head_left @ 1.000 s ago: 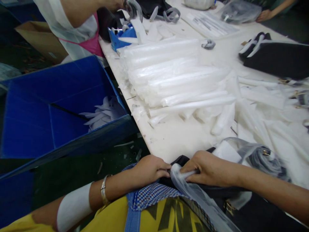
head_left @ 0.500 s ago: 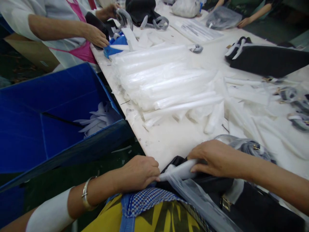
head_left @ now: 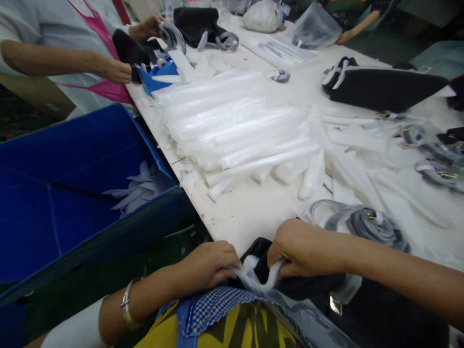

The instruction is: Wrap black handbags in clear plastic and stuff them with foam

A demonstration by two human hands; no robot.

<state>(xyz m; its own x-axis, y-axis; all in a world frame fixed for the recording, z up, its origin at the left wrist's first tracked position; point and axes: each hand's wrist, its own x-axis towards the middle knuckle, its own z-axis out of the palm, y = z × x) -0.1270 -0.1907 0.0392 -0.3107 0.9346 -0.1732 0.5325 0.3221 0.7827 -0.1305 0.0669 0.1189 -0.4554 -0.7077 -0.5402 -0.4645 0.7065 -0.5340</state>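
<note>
A black bag with a gold-coloured buckle lies against my body at the table's near edge. A soft white wrapping strip runs over its left end, bent into a U between my hands. My left hand pinches the strip's left part. My right hand has its fingers curled down on the other part, next to the black material; its fingertips are partly hidden. A clear plastic sheet trails from the strip across the bag's front. Behind my right wrist sits a coiled grey strap with a metal fitting.
Rolled white wrapping is heaped mid-table. More wrapped straps and another black bag lie right. A blue bin holding white strips stands left. A co-worker's hand is at far left; another person's hand touches a plastic bag.
The white strip was fairly straight between my hands and is now bent into a U. My right hand has shifted left and curled downward. The whole view has moved slightly.
</note>
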